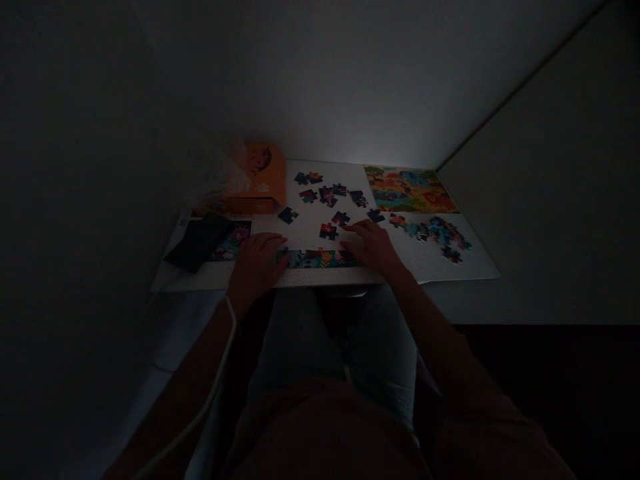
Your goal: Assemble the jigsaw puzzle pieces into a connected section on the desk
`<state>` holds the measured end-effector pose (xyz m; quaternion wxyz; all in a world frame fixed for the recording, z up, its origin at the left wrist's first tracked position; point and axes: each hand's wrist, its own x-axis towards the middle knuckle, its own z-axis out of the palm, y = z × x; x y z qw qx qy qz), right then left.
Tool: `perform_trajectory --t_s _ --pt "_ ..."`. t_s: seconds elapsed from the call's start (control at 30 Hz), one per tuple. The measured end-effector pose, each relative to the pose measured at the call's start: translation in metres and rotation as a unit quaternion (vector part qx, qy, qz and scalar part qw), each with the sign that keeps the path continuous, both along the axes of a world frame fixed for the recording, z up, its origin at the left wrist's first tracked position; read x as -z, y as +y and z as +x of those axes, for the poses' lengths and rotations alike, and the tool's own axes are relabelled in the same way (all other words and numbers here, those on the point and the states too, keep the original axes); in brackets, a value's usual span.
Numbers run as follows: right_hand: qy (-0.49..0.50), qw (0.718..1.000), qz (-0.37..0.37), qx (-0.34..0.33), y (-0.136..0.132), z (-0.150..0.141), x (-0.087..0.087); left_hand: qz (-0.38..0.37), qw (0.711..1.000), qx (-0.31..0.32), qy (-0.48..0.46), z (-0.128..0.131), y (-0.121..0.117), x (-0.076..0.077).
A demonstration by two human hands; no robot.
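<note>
The room is very dim; a pale wall point(320, 80) rises beyond the far edge of a white tabletop point(480, 270); soft light glows on that wall just above the table; a dark wall point(75, 200) closes the left side; a grey wall point(530, 200) stands right; black floor point(550, 393) lies near right.

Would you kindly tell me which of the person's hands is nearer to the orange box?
The left hand is nearer, lying in front of the orange box and almost directly below it in view. The right hand is farther away, off to the box's right.
</note>
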<state>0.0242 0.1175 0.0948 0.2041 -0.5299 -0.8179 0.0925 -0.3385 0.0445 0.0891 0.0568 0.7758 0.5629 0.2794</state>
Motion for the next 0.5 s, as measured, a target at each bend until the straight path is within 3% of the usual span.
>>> perform_trajectory --t_s 0.2,0.37,0.5 --pt "-0.007 1.0 -0.011 -0.004 0.03 -0.022 0.0 -0.003 1.0 -0.009 -0.03 0.001 0.0 -0.002" --pt "-0.004 1.0 -0.011 -0.013 0.032 -0.028 -0.005 -0.013 0.997 -0.036 -0.06 0.002 0.0 -0.006" --pt "0.02 0.999 0.003 -0.039 0.028 -0.05 -0.009 -0.035 0.995 -0.064 -0.069 0.003 -0.001 -0.009"
